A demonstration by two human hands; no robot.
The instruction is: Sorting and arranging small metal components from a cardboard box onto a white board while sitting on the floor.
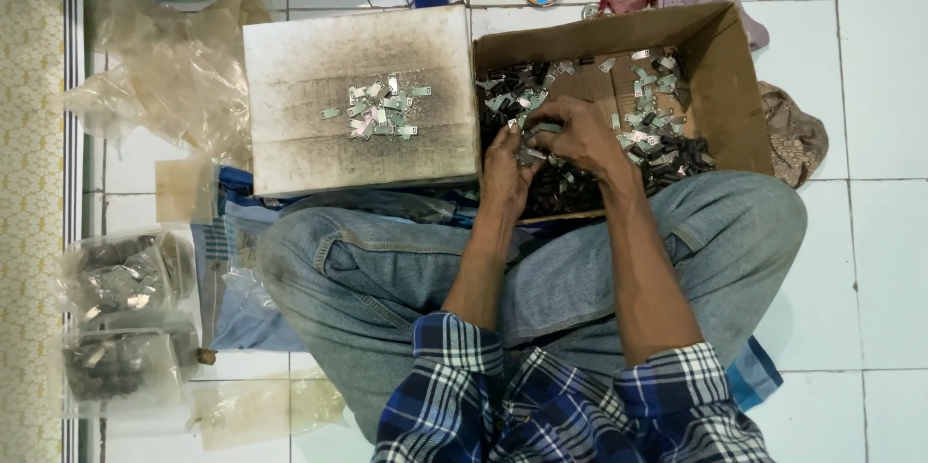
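The left hand (pixel 507 168) and the right hand (pixel 580 137) meet over the near part of an open cardboard box (pixel 735 86), fingers curled inward and pressed close together. Between the fingertips sit a few small metal pieces (pixel 537 137) — flat, silvery tabs; the right hand's fingers bend down over them from above while the left hand's thumb and fingers pinch at them from the side. How many pieces each hand holds cannot be told. Both forearms run down from the box to rolled-up sleeves of a blue plaid shirt (pixel 541 405), the left forearm nearly straight, the right one slanting in from the outer side.

Under the hands the box holds a loose heap of the same silvery tabs mixed with darker parts (pixel 677 149). Just left of it, touching its side, stands a closed, soot-stained box (pixel 290 134) with a small pile of tabs (pixel 379 107) on its top. The person sits cross-legged in jeans (pixel 367 279) on a white tiled floor (pixel 870 279) — clear plastic bags of metal parts (pixel 121 279) lie further left.
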